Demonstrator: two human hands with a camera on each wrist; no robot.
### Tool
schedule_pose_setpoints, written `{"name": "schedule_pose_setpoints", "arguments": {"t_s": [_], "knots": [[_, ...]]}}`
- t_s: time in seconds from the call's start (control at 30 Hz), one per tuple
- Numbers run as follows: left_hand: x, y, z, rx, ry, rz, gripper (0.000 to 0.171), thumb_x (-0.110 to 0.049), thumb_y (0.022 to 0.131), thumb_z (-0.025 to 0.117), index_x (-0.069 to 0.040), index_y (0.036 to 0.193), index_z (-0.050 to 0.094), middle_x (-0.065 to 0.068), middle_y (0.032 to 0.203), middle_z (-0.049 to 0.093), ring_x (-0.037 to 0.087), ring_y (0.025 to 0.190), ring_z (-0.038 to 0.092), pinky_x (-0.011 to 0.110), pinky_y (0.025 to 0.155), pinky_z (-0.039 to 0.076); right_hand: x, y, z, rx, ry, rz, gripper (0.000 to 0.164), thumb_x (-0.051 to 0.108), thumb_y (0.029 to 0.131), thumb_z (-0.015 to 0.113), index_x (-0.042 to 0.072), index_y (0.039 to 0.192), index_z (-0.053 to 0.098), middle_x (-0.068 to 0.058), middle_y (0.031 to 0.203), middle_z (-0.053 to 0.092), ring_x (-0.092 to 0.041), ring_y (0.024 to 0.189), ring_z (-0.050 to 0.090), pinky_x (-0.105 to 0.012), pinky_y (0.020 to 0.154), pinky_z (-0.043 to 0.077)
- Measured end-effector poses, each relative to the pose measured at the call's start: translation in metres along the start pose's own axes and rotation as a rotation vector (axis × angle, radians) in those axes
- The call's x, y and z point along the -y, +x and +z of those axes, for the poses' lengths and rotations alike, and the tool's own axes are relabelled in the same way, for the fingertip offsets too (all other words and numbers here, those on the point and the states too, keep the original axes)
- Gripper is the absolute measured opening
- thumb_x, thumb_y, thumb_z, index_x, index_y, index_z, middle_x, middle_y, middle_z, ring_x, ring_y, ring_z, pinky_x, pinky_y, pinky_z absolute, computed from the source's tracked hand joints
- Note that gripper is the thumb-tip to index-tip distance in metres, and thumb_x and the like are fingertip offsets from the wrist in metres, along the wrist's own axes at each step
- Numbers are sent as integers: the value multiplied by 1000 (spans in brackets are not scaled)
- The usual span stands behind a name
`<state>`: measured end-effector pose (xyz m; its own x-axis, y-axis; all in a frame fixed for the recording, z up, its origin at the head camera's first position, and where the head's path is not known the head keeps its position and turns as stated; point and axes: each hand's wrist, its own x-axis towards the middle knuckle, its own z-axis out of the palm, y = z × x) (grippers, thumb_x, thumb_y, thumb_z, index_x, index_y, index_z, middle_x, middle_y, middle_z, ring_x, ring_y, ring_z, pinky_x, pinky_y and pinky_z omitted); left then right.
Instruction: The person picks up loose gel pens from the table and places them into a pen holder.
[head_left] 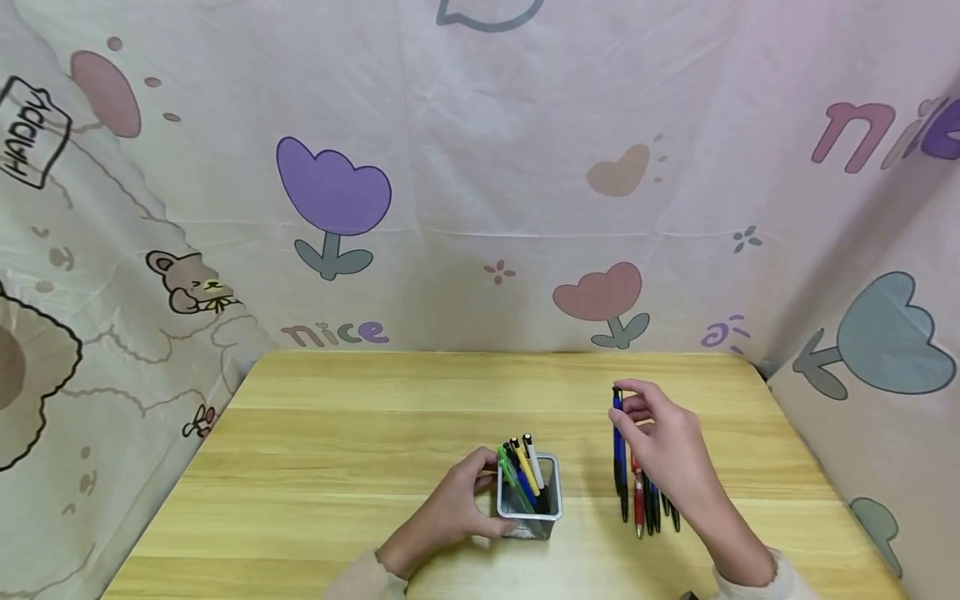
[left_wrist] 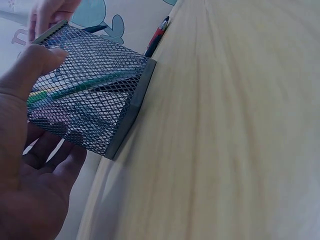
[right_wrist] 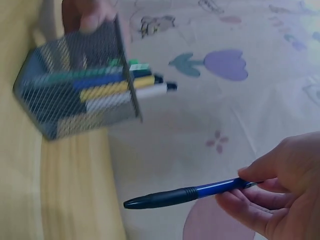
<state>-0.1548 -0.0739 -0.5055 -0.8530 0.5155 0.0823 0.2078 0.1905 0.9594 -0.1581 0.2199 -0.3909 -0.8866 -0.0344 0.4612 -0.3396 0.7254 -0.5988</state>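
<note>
1. Currently, a blue pen (right_wrist: 215, 188) is held by the right hand (head_left: 671, 437), pinched near its top end between thumb and fingertips, with its dark grip pointed downward in the head view.
2. The cup (head_left: 528, 528), made of mesh with a square rim, is gripped by the left hand (head_left: 456, 502); its near side is touched by the thumb, and the fingers are wrapped round towards its far side.
3. The cup is stood upright on the table (head_left: 337, 467), on the near part of it, well to the left of the blue pen.
4. Inside the cup, a green pen (head_left: 507, 469), a second blue pen (head_left: 524, 482), a yellow pen (head_left: 527, 467) and a white pen (head_left: 533, 457) are gathered, leaned over to the left, with their top ends raised above the rim.
5. On the right of the table, near the right hand, a red pen (head_left: 639, 508) and several dark pens (head_left: 650, 510) are laid side by side; they are partly hidden by that hand, so their number cannot be told.
6. Whether the loose pens are touched by the lower end of the blue pen cannot be told.
7. Both wrists are covered by pale sleeves (head_left: 367, 577).
8. At the far, left and right sides, the table is bordered by a pale curtain (head_left: 465, 125) on which tulips, small flowers and the word "nice" are printed.
</note>
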Motion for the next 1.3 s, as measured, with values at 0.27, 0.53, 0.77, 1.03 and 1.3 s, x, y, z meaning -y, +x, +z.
{"name": "schedule_pose_setpoints", "arguments": {"t_s": [0.27,0.53,0.77,1.03,1.3], "knots": [[0,1,-1,3,-6,6,70,-4,70,90,-7,129,53,14,140,59,34,136,60,26,115,50,18,1,11,-71,98,-103,39,-3,87,79,1,123,67,-6,89,74,-18,83,73,-7,71,61],[-1,1,-1,2,4,-1,71,-7,70,91,-7,129,53,13,139,59,33,136,60,26,116,49,30,3,22,-136,262,-197,40,-8,85,79,1,122,67,-5,90,74,-10,82,73,-10,73,62],[0,1,0,3,0,1,71,-4,69,91,-7,129,53,15,140,59,35,136,60,26,115,50,34,3,32,-140,304,-239,41,-8,84,79,2,122,67,-4,91,74,-5,82,71,-12,74,63],[-2,0,-1,1,15,2,70,-7,70,92,-8,129,54,12,138,60,32,135,61,27,116,49,36,1,38,-124,314,-264,40,-8,84,79,1,121,67,-6,93,75,-5,86,71,-13,75,64],[-3,1,-1,-5,21,11,69,-7,70,92,-9,128,55,10,136,61,30,133,62,27,116,50,38,-1,43,-75,344,-261,37,-5,88,76,1,123,65,-7,94,75,-6,87,72,-15,76,65]]}}
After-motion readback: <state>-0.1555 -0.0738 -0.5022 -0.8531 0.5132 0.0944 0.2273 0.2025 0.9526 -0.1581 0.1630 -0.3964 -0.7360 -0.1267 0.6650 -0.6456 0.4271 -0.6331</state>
